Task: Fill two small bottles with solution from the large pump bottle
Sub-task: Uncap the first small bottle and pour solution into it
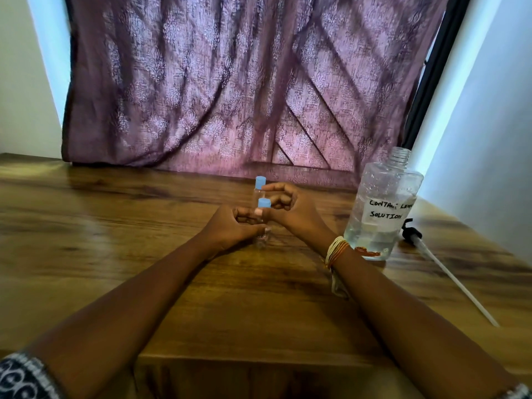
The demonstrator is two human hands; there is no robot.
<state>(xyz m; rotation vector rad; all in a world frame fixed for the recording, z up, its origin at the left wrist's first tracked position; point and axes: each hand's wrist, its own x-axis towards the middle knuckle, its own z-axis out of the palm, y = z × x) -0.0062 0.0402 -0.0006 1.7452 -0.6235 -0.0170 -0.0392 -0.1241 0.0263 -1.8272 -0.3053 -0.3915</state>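
Nearest the camera, two bare forearms reached forward over the near edge of the brown wood-grain desk [144, 283], a patterned black-and-white sleeve [23, 378] showing at the lower left. The right wrist wore a bunch of cream and orange thread bracelets [337, 249].

Both hands met at the middle of the desk around the nearer small clear bottle with a light blue cap [264, 203], which stood upright on the wood. The left hand [230, 228] was curled around the bottle's lower body, its fingers closed on it. The right hand [290, 210] pinched the blue cap between thumb and fingertips, the other fingers bent in.

Just behind it stood the second small clear bottle with a light blue cap [260, 183], upright and capped; whether the right hand's fingertip touched it could not be told.

To the right stood the large clear plastic bottle with a handwritten white label [383, 208], its neck open, liquid filling only its lower part. Beside its base lay the black pump head with its long white dip tube [449, 272], flat on the desk. A mauve patterned curtain [230, 82] hung behind.
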